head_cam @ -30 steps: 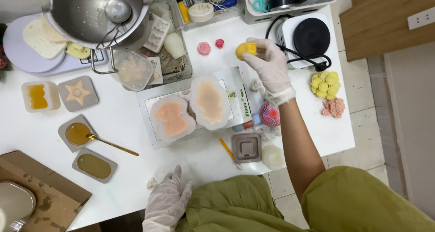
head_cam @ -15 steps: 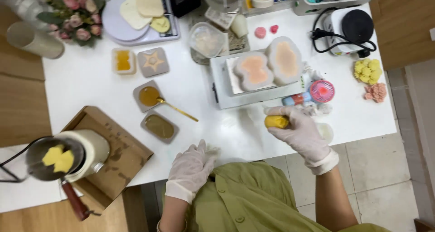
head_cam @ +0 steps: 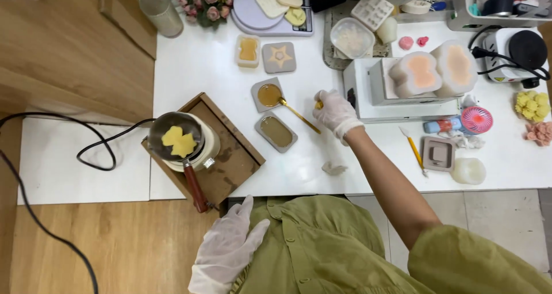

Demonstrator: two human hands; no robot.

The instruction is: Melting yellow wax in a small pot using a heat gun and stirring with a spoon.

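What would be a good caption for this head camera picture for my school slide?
Gloved right hand holds a small yellow piece above the white table, near a gold spoon; gloved left hand rests on green clothing.

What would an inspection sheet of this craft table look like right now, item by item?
Surface: white tabletop, crowded, with a brown wooden tray at its front edge.
Job's things: small yellow lump; gold spoon lying in a square grey mould of amber liquid; oblong grey mould; small metal pot holding yellow pieces on the tray.
Clutter: star mould, two peach-centred pale moulds, pink handheld fan, yellow pencil, flower bunch.
Hands: gloved right hand pinches the yellow lump; gloved left hand rests on the green shirt.
Cables: black cord runs from the pot over the floor.
Surroundings: wooden floor.
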